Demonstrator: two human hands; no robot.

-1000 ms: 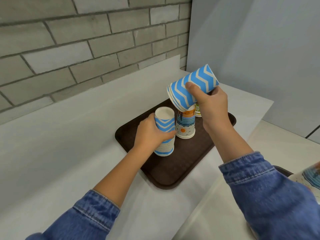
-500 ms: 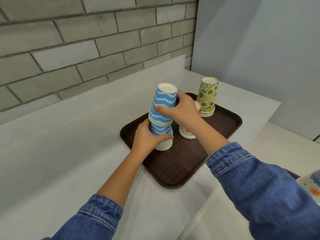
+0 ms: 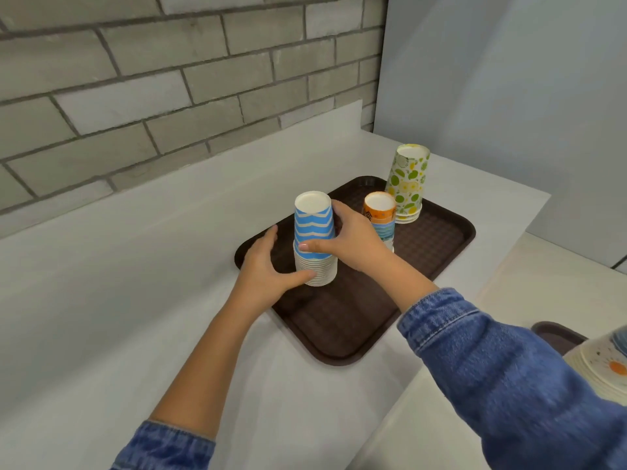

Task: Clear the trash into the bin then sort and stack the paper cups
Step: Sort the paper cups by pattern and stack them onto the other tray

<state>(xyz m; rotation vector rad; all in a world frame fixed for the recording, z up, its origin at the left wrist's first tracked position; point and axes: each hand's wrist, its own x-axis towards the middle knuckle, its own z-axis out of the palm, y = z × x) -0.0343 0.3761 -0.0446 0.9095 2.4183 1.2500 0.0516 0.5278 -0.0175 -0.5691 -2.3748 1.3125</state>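
A stack of upside-down blue zigzag paper cups (image 3: 314, 228) stands on the left part of a brown tray (image 3: 342, 320). My right hand (image 3: 349, 242) wraps around the upper cups of that stack. My left hand (image 3: 268, 266) cups the stack's white rims at the bottom, thumb in front and fingers behind. An orange and blue patterned cup stack (image 3: 381, 215) stands just behind my right hand. A green and yellow fruit-print cup stack (image 3: 409, 181) stands at the tray's far corner.
The tray lies on a white counter (image 3: 135, 300) against a grey brick wall (image 3: 169, 79). At the right edge, on a lower surface, a second brown tray (image 3: 556, 334) carries another stack of patterned cups (image 3: 604, 364), partly cut off.
My right hand carried a tilted batch of blue zigzag cups down onto the stack held by my left hand and pushed it fully down. My left hand slid to the stack's base.
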